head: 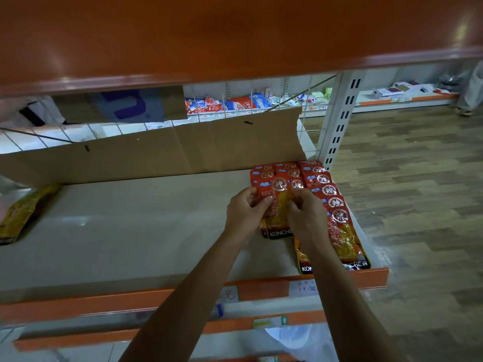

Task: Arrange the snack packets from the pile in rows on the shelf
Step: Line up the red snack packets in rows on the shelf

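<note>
**Left grip (pixel 245 209) and right grip (pixel 307 218) pinch one red snack packet (pixel 278 214)**

Both grips clasp its upper part, fingers curled on the foil. It sits at the right end of the shelf (pixel 130 231), overlapping the rows of matching packets (pixel 337 212). Cardboard (pixel 156 152) stands along the back. A yellow packet (pixel 21 212) lies far left.
</note>
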The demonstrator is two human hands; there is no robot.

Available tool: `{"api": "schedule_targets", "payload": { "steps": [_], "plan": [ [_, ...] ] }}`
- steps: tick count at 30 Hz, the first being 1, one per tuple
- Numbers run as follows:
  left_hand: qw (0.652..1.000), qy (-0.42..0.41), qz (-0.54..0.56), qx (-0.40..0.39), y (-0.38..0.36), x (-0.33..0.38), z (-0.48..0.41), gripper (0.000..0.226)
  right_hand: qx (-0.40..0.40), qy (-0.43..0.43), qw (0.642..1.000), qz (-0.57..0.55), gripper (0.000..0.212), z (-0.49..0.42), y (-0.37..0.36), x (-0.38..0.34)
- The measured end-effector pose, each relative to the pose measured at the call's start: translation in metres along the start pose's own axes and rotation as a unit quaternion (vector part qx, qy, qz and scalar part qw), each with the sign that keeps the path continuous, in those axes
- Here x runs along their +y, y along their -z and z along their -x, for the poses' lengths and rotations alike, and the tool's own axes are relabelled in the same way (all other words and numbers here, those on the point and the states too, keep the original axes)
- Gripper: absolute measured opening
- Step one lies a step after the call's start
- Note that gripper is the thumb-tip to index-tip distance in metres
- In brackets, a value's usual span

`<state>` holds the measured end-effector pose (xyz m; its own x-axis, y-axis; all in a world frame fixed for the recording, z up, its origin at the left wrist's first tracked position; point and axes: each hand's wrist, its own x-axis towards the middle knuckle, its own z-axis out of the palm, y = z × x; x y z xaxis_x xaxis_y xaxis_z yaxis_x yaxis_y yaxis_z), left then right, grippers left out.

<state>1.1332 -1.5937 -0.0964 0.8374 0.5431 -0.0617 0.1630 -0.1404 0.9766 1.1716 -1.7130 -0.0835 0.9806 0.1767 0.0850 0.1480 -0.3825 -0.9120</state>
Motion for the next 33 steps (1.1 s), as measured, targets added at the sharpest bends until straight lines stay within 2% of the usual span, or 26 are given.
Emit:
{"api": "schedule_targets", "payload": {
  "steps": [4, 7, 10, 13, 18, 26, 33],
  "plan": [
    [1.000, 0.010, -0.006, 0.018, 0.008, -0.013, 0.005, 0.011, 0.043, 0.054, 0.987, 0.147, 0.032, 0.003, 0.004, 0.004],
    [0.998, 0.004, -0.052, 0.028, 0.014, -0.021, 0.008, 0.011, 0.044, 0.072, 0.972, 0.220, 0.038, 0.004, 0.007, 0.012],
    [0.996, 0.008, -0.086, 0.023, 0.012, -0.024, 0.010, 0.011, 0.011, 0.050, 0.966, 0.254, 0.040, 0.005, 0.007, 0.017],
    [0.992, -0.006, -0.127, 0.023, 0.008, -0.026, 0.012, 0.016, -0.021, 0.040, 0.963, 0.267, 0.041, 0.007, 0.005, 0.019],
    [0.982, -0.034, -0.177, 0.051, 0.004, -0.025, 0.013, 0.032, -0.030, 0.049, 0.959, 0.276, 0.039, 0.008, 0.006, 0.019],
    [0.973, -0.042, -0.221, 0.057, 0.003, -0.020, 0.014, 0.038, -0.022, 0.045, 0.962, 0.269, 0.039, 0.008, 0.001, 0.017],
    [0.953, -0.076, -0.275, 0.099, 0.026, -0.023, 0.015, 0.037, -0.028, 0.089, 0.965, 0.246, 0.043, 0.016, -0.022, 0.000]
  ]
}}
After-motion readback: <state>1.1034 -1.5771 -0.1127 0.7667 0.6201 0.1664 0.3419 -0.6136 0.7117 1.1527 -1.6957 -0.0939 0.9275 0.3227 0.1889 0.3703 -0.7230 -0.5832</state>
